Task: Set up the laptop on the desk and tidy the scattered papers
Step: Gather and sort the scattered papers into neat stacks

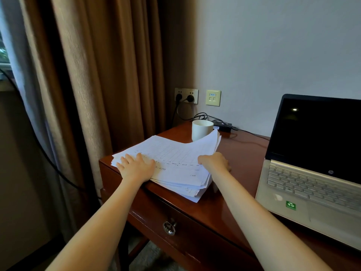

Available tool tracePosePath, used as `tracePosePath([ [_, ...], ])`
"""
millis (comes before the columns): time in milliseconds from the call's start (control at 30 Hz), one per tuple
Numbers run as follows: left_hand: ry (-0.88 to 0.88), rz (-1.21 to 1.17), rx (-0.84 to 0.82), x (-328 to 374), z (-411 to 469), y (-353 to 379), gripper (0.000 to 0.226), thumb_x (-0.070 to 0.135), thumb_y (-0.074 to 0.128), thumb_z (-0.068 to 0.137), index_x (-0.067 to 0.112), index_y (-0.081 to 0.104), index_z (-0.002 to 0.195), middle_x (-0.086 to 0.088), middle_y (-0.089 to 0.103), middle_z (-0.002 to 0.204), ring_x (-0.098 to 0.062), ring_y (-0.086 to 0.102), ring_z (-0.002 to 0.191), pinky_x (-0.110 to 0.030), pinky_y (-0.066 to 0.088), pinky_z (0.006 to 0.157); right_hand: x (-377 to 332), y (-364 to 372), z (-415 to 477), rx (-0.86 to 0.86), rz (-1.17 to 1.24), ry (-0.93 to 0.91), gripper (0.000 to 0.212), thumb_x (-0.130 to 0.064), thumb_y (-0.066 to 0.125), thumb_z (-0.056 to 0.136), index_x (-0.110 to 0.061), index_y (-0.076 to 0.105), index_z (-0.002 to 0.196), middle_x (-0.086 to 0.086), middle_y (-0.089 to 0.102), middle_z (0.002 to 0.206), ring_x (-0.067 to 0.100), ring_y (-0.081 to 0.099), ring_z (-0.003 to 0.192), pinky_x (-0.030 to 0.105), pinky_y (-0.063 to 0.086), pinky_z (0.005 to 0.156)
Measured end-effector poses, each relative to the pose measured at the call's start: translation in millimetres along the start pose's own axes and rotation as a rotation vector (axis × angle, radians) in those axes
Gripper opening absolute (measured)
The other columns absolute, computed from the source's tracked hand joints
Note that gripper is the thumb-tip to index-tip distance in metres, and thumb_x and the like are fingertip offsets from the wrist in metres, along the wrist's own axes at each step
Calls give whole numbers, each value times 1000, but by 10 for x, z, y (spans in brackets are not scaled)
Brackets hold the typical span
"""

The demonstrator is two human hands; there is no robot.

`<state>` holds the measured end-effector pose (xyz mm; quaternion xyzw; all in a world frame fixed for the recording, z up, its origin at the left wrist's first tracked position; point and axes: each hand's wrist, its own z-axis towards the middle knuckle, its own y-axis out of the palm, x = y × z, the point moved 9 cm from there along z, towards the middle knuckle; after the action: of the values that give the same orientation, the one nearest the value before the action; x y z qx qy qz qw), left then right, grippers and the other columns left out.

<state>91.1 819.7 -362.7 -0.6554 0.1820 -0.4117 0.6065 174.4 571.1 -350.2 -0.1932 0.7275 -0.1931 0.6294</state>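
1. The left hand [136, 167] lies flat on the near left corner of the stack of papers [175, 163]. Its fingers [128, 159] are straight and slightly spread, pressing the top sheet down and holding nothing.
2. The right hand [214, 162] grips the right edge of the same stack. The thumb sits on the top sheet and the other fingers curl over the edge, their tips hidden behind the hand.
3. The stack lies between the two hands on the left end of the wooden desk [240, 159], its sheets unevenly fanned. Just beyond the right fingers, the far right corner curves upward.
4. A white mug [202, 130] stands beyond that raised corner, further off than either set of fingers.
5. To the right of the right fingers and well apart from them, an open silver laptop [312, 157] sits on the desk, its screen dark.
6. Behind the mug lie a black power adapter [224, 126] and its cable. Above it are the wall sockets [186, 95].
7. A brown curtain [97, 75] hangs beyond the left fingers.
8. Below the wrists, a key [169, 227] sits in the drawer front.
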Motion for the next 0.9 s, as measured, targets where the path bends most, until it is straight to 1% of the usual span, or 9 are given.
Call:
tracePosePath([
  [67,-10,-3,6,20,-28,7,63,51,24,96,16,19,148,-21,7,156,-40,3,144,-53,2,116,4,-61,21,35,-87,-4,40,-21,54,80,-7,52,117,15,47,127,34,43,118,40,37,95],
  [200,-29,-20,5,80,-84,23,62,47,23,96,15,18,149,-22,2,156,-40,-1,144,-52,-1,115,-26,-87,98,-28,24,55,48,-11,56,79,-1,48,125,15,50,124,31,54,109,33,41,77],
  [300,-31,-32,19,99,-125,25,60,45,23,96,15,19,148,-23,2,156,-40,-1,144,-52,-1,115,-14,-87,105,-84,27,104,53,-6,58,80,0,42,131,14,51,115,27,52,92,29,41,73],
  [467,-41,-31,33,102,-145,30,59,46,23,97,16,19,148,-22,2,156,-40,-1,144,-52,0,115,157,-116,143,-84,216,195,76,-9,62,86,7,14,143,19,36,138,24,47,106,28,41,83],
  [600,-42,-50,38,131,-162,49,59,46,22,97,16,18,148,-22,0,157,-40,-3,144,-52,-2,115,282,139,100,-202,393,218,57,-14,68,85,3,45,133,16,54,130,29,56,117,35,47,95],
  [667,-32,-52,22,144,-176,50,59,46,21,97,16,16,148,-21,0,157,-40,-3,144,-53,-2,115,267,157,40,-200,356,153,52,-11,67,86,6,47,131,15,54,132,31,55,118,39,45,100],
  [767,14,-64,-9,146,-131,28,66,50,27,96,16,11,150,-19,5,157,-38,1,145,-52,1,115,253,4,24,-154,440,74,46,2,64,85,6,48,129,18,55,130,33,56,116,37,46,96],
  [833,50,-129,-15,150,-73,-20,74,53,38,93,13,11,150,-17,16,155,-36,13,143,-50,9,115,237,-204,18,-116,488,20,45,6,61,86,7,48,129,18,55,130,34,55,116,34,44,91],
  [900,48,-356,-28,154,5,-106,83,49,52,89,11,9,149,-16,26,151,-36,29,138,-48,23,113,215,-448,4,-99,526,-32,45,8,60,86,7,47,129,18,55,129,33,56,114,34,43,89],
])
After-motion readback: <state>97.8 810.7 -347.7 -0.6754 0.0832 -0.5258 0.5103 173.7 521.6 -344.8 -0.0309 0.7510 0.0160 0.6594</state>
